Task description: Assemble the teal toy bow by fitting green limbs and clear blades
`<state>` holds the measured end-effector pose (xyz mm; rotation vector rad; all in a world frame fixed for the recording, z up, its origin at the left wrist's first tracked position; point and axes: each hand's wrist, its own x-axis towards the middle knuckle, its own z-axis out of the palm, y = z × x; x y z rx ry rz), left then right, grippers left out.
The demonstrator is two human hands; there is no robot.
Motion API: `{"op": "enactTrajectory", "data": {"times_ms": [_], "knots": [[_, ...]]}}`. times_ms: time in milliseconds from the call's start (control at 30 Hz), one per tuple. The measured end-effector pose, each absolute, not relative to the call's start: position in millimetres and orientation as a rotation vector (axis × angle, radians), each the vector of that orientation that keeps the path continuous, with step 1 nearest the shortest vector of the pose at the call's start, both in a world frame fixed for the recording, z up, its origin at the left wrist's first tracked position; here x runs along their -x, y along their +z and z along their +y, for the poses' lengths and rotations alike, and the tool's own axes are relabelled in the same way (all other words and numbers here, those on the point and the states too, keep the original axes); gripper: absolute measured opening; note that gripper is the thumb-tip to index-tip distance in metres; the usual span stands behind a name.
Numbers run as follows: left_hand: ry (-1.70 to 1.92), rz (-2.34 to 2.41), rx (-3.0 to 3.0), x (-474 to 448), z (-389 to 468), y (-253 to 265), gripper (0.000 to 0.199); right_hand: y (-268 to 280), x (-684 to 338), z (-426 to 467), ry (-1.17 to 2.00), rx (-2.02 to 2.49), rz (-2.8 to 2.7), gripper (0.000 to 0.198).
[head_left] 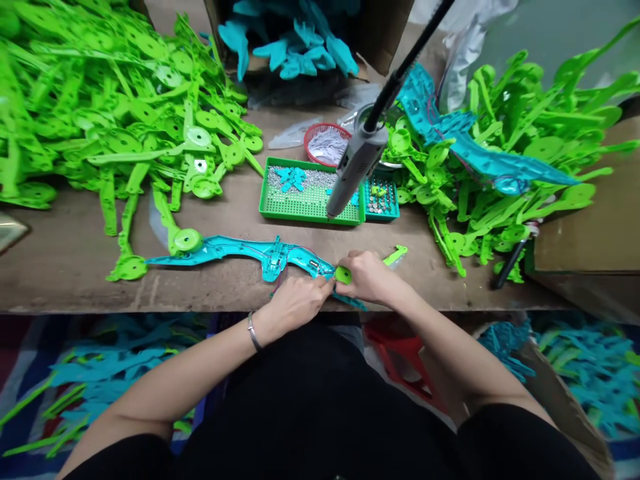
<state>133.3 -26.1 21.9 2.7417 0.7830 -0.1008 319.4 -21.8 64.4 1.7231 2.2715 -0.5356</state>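
A blue plastic toy bow shell (pixel 240 248) lies along the table's front edge, its inner side up, with thin wires and small fittings inside. Its left tip rests by a green plastic limb with a round disc (pixel 187 240). My left hand (pixel 303 300) is closed on the shell's right part, fingertips pinched at its edge. My right hand (pixel 367 277) grips another green limb (pixel 343 275) by its round end, against the shell's right end; its far end (pixel 396 255) sticks out beyond my hand. My fingertips nearly meet, hiding the joint between the parts.
A green tray (pixel 310 217) holds screws and small blue pieces, beside a blue tray (pixel 383 215) of small metal parts. A grey electric screwdriver (pixel 357 160) hangs above them. Green limbs pile up left (pixel 125 100) and right (pixel 550 147). A red basket (pixel 320 157) stands behind.
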Motion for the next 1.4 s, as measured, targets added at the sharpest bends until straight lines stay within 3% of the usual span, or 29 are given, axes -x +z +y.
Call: {"op": "enactTrajectory", "data": {"times_ms": [367, 767, 1033, 1233, 1400], "knots": [[-0.023, 0.710, -2.767, -131.4, -26.3, 15.0, 0.038, 59.0, -325.3, -28.2, -0.592, -1.812, 2.237, 0.034], [-0.122, 0.748, -2.724, -129.0, -26.7, 15.9, 0.045, 72.5, -320.7, -16.7, -0.606, -1.775, 2.221, 0.022], [-0.129, 0.705, -2.736, -129.6, -22.4, 19.2, 0.043, 61.3, -332.1, -42.4, -0.589, -1.944, 2.305, 0.043], [-0.199, 0.707, -2.757, -126.6, -21.1, 16.2, 0.050, 63.6, -345.1, -53.4, -0.650, -1.831, 2.393, 0.076], [-0.230, 0.769, -2.747, -127.2, -20.8, 15.5, 0.051, 63.9, -351.4, -52.8, -0.722, -1.829, 2.440, 0.061]]}}
